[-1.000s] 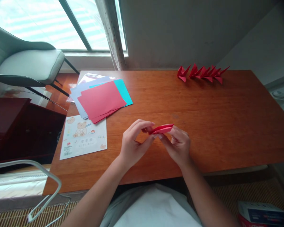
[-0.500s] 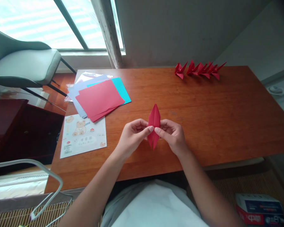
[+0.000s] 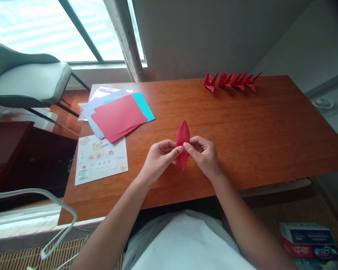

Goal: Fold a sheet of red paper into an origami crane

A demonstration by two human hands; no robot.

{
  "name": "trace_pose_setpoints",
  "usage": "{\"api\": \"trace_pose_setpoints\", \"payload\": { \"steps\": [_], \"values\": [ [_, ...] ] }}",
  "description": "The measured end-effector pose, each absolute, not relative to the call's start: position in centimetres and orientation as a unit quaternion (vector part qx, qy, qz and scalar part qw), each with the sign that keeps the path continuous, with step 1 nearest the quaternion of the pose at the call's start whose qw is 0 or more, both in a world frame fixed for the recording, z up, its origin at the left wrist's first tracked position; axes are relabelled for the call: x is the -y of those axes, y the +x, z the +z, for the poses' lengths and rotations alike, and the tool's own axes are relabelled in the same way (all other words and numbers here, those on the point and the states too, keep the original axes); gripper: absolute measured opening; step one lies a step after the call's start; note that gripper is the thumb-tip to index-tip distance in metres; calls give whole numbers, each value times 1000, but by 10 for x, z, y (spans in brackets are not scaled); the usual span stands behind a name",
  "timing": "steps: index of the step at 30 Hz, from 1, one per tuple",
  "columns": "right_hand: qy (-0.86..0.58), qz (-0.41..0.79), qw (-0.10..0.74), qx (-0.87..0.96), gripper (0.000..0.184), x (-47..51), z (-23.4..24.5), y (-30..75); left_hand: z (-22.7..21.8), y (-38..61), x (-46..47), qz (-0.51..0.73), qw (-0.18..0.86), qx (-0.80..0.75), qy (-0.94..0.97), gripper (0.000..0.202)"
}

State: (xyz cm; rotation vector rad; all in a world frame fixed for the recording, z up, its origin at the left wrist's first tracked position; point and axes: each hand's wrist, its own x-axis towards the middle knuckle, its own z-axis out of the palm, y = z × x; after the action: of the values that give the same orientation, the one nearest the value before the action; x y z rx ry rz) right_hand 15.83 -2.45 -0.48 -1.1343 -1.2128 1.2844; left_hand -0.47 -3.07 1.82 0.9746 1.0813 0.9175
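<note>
A folded red paper piece [image 3: 183,135], long and pointed at both ends, stands lengthwise above the wooden table [image 3: 242,127]. My left hand [image 3: 159,161] pinches its left side with fingertips closed. My right hand [image 3: 204,155] pinches its right side, thumb and fingers pressed together on the paper. Both hands meet at the paper's middle, just above the table's near half.
A stack of coloured paper sheets [image 3: 118,115], red on top, lies at the table's left. A printed card with a bear [image 3: 101,159] lies in front of it. Several folded red cranes [image 3: 231,80] stand in a row at the far edge. A grey chair [image 3: 28,80] is left; a box [image 3: 310,240] lies on the floor.
The red paper piece was turned from lying sideways between my hands to pointing away from me. Both hands shifted their pinch to its middle and then held nearly still.
</note>
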Motion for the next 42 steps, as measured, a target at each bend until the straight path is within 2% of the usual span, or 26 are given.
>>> {"api": "trace_pose_setpoints", "payload": {
  "steps": [5, 16, 20, 28, 33, 42],
  "values": [
    [-476, 507, 511, 505, 20, 25, -8, 158, 21, -4, 31, 368, 658, -472, 457, 37],
    [-453, 548, 498, 497, 20, 25, -2, 158, 22, -4, 31, 375, 676, -463, 433, 39],
    [-464, 523, 496, 515, 20, 25, -6, 159, 22, -4, 31, 382, 680, -463, 421, 40],
    [-490, 460, 546, 499, 22, 23, -11, 159, 21, -3, 31, 377, 679, -458, 433, 35],
    [-476, 471, 581, 462, 24, 20, -12, 161, 20, -6, 32, 372, 704, -428, 428, 32],
    [-461, 501, 595, 428, 19, 18, -12, 162, 20, -6, 32, 352, 734, -408, 413, 24]
  ]
}}
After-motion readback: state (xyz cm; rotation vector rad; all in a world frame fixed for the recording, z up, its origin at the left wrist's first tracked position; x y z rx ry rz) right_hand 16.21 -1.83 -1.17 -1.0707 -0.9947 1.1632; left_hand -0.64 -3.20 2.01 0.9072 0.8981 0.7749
